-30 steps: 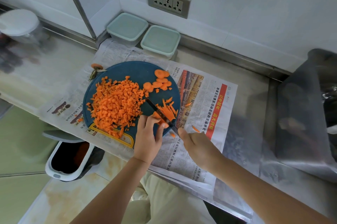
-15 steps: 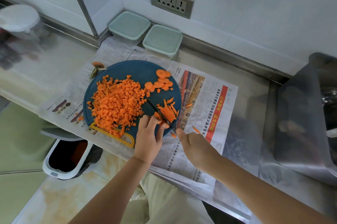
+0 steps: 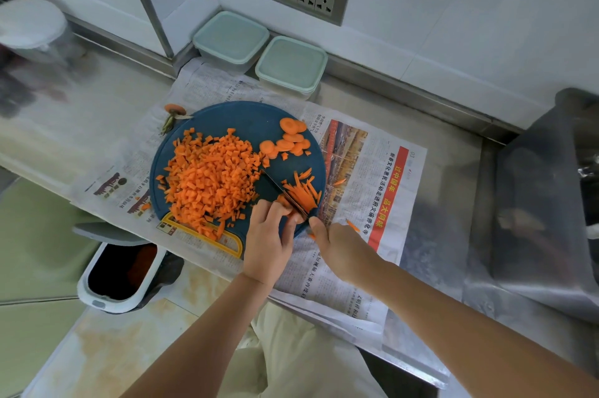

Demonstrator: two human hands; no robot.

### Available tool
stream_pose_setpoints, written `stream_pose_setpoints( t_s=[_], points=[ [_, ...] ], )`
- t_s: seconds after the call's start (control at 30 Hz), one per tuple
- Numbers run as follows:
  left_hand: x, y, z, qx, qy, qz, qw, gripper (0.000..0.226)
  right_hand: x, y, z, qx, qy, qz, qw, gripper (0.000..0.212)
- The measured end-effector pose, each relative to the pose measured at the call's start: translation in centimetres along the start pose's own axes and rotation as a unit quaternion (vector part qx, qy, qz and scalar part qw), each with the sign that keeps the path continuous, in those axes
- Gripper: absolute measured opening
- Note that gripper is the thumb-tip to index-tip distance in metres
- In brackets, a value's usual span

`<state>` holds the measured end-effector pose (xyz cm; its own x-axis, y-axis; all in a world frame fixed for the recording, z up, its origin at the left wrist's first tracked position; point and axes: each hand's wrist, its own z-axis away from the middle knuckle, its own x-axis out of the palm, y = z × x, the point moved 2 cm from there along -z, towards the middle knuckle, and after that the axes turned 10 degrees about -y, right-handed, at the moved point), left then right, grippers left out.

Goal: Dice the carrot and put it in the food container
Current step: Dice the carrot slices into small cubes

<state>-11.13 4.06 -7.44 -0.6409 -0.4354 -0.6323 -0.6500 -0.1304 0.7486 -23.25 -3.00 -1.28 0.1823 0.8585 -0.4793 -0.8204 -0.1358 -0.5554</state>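
- The left hand [image 3: 267, 243] lies back up, its fingers [image 3: 275, 212] curled down and holding a bunch of carrot strips [image 3: 303, 193] at their near end.
- The right hand [image 3: 340, 250] is closed round the handle of a knife [image 3: 285, 193], with the thumb stretched forward towards the blade.
- Both hands sit close together, almost touching.
- The left forearm [image 3: 201, 332] rises from the bottom centre; the right forearm [image 3: 453, 310] comes in from the lower right.
- Both forearms are bare.

Steel counter [image 3: 450, 151] — newspaper [image 3: 366, 177] spread on it, two lidded containers [image 3: 259, 53] behind
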Motion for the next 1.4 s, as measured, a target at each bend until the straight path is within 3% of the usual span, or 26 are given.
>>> stream_pose_setpoints(
  t_s=[0.13, 0.27, 0.4, 0.63, 0.8, 0.97, 1.4],
  points=[
    [0.1, 0.1, 0.2, 0.009, 0.005, 0.01, 1.0, 0.019, -0.5, 0.3, -0.4, 0.001, -0.008, -0.047, 0.999, 0.06],
    [0.1, 0.2, 0.1, 0.007, 0.01, 0.016, 1.0, 0.018, -1.2, 1.2, -0.6, 0.04, -0.059, -0.166, 0.984, 0.057],
    [0.0, 0.2, 0.2, 0.0, 0.012, 0.024, 1.0, 0.024, -1.6, 1.7, 0.3, -0.016, -0.023, -0.098, 0.995, 0.06],
    [0.1, 0.0, 0.2, 0.007, 0.01, 0.023, 1.0, 0.018, -1.2, 1.9, 1.9, -0.048, 0.005, -0.071, 0.996, 0.06],
    [0.1, 0.0, 0.1, 0.016, 0.023, 0.03, 0.999, 0.016, -0.8, 1.7, 2.4, -0.048, 0.001, -0.069, 0.996, 0.061],
    [0.1, 0.2, 0.1, 0.02, 0.035, 0.028, 0.999, 0.001, -0.7, 1.7, 2.4, -0.051, 0.005, -0.063, 0.997, 0.061],
    [0.1, 0.1, 0.1, 0.028, 0.044, 0.007, 0.999, 0.004, -0.7, -0.1, 3.1, -0.012, -0.017, -0.008, 1.0, 0.061]
  ],
)
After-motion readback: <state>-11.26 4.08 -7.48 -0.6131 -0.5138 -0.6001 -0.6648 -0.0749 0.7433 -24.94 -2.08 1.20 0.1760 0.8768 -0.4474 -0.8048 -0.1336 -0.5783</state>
